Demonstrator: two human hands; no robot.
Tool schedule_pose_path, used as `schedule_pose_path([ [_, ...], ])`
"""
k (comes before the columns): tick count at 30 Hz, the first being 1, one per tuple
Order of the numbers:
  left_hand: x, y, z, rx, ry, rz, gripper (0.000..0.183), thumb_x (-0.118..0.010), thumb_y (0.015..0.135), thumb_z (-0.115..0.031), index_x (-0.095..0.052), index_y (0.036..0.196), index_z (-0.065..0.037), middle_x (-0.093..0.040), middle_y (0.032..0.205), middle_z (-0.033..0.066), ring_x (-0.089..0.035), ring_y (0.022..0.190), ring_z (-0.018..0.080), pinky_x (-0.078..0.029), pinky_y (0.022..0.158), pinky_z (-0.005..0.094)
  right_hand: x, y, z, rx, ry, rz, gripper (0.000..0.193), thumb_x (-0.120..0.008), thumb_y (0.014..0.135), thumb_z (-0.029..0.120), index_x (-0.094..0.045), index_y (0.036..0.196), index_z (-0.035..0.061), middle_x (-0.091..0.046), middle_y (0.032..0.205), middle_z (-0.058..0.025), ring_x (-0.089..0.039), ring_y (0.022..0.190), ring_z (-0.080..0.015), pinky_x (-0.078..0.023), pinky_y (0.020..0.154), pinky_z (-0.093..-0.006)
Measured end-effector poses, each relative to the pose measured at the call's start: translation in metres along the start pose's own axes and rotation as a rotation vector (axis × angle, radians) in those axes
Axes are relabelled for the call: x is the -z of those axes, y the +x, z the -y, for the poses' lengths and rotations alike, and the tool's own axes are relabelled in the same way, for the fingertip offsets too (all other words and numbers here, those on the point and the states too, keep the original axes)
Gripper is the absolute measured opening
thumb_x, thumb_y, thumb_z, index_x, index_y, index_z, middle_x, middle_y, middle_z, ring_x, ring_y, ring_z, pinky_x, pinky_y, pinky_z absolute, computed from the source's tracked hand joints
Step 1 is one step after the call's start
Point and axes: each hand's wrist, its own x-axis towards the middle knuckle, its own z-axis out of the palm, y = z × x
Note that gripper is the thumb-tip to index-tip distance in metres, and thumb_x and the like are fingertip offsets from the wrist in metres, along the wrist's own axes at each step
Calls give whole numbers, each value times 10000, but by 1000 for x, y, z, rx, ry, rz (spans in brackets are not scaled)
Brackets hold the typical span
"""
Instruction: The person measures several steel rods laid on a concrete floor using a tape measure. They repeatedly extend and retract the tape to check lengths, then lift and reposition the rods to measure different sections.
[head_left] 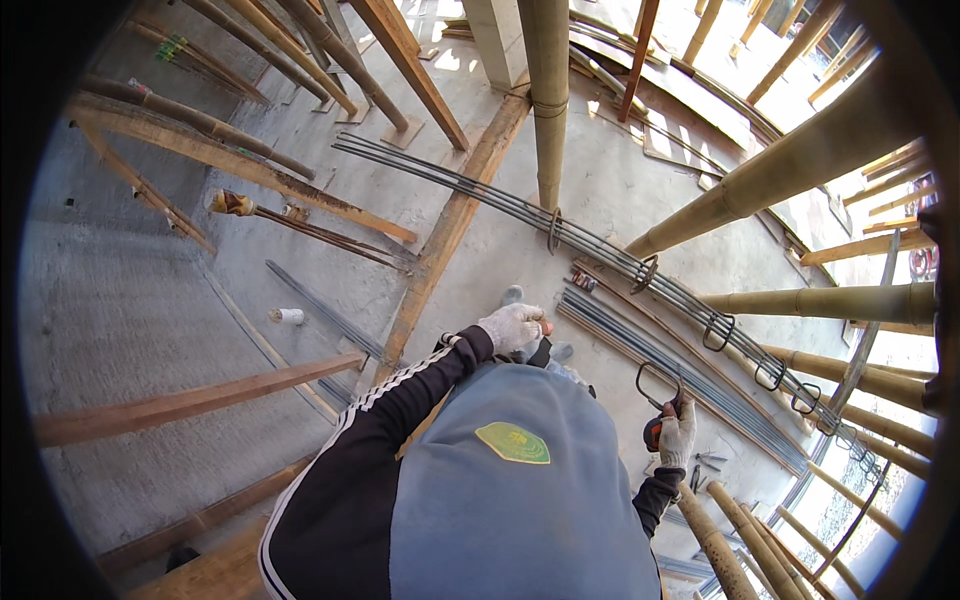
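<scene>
My left hand (pixel 513 327), in a pale knit glove with bare fingertips, is closed in front of my body. Whether anything is inside it I cannot make out. Off to the right, my gloved right hand (pixel 677 436) is closed around a bent steel stirrup (pixel 645 388), whose loop sticks out beyond the fingers. A rounded red-and-black object (pixel 653 433) shows against the same hand; its kind is unclear. Beyond both hands, long steel bars (pixel 490 195) run diagonally from upper left to lower right, with several stirrups (pixel 718 332) hung around them.
Bundled grey bars (pixel 680 375) lie on the concrete floor beside my right hand. Thick bamboo poles (pixel 548 100) stand ahead and to the right. A timber beam (pixel 450 235) crosses the floor at left, near a white roll (pixel 287 316). Pliers-like tools (pixel 711 461) lie at lower right.
</scene>
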Motion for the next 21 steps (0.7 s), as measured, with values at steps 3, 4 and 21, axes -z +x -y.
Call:
schedule_pose_path([
  [3,-1,2,-1,-19,-110,-26,262,-645,1022,-251,-738,1111,-23,-702,888,29,-612,838,124,-511,802,305,8,14,44,-7,3,75,136,-629,1031,99,-606,1154,45,-576,908,22,-511,799,-69,-444,717,-226],
  [4,2,8,1,-12,-117,-29,263,-645,1023,-251,-739,1110,-21,-697,881,28,-608,833,122,-509,798,302,2,23,56,-5,-6,97,135,-626,1033,98,-606,1156,46,-574,909,23,-516,801,-68,-446,720,-222],
  [21,155,-35,-26,-161,-722,-391,328,-671,1045,-318,-695,1126,-2,-501,649,-63,-417,462,23,-340,446,219,-68,92,243,369,-41,161,97,-638,1049,87,-614,1137,56,-584,936,34,-533,843,-60,-466,749,-224],
])
